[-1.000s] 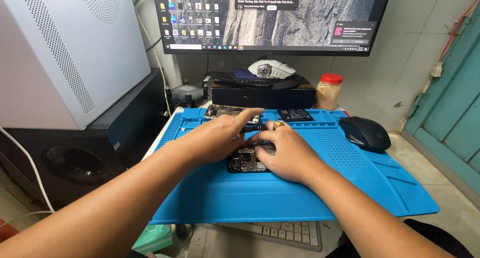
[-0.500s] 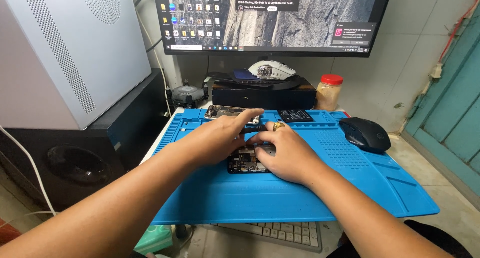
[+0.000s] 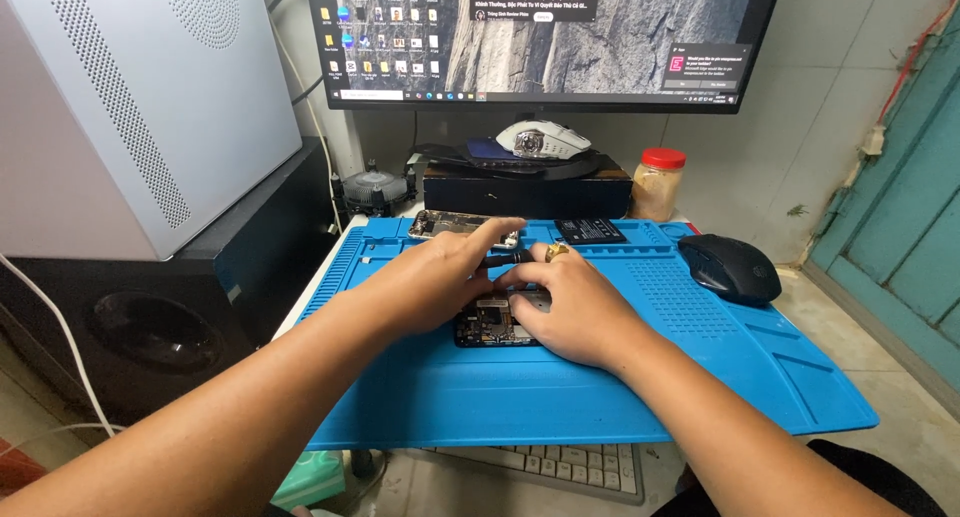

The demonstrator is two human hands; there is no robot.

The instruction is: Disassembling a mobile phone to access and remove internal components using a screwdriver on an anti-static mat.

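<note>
On the blue silicone repair mat [image 3: 560,397], which covers the middle of the surface, lies an opened dark smartphone with its circuit board exposed [image 3: 487,324]. Both of the person's hands rest over it. Left hand [image 3: 440,275]: palm down on the phone's upper part, forefinger stretched toward the mat's far edge, gripping nothing that can be seen. Right hand [image 3: 572,307]: fingers curled over the phone's right side, a gold ring on one finger; a thin dark tool [image 3: 508,259] shows just beyond its fingertips, though whether the hand holds it cannot be told. Along the mat's far edge lie a silvery phone frame [image 3: 445,223] and a flat black battery [image 3: 590,231]. Black computer mouse [image 3: 730,268]: on the mat's right corner. Behind stand a wide monitor [image 3: 540,37], a red-lidded jar [image 3: 659,184] and a white-and-grey mouse [image 3: 543,139] on a black box [image 3: 527,191].
</note>
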